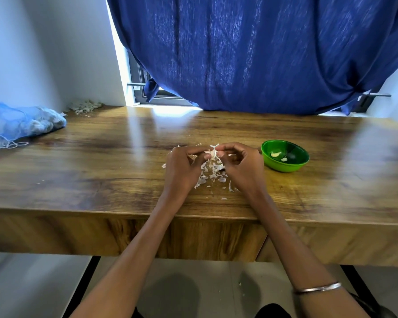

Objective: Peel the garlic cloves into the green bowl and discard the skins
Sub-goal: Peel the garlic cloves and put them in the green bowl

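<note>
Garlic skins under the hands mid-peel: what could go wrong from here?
1. Loose garlic skins lie scattered near the table edge; some could slide off onto the floor.
2. Both hands, left hand and right hand, pinch one garlic clove; the green bowl sits close, so skin could flick in.

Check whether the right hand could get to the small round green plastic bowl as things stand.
Probably yes: the small round green plastic bowl sits just beside the right hand, nothing between them, though that hand is pinching garlic skin.
</note>
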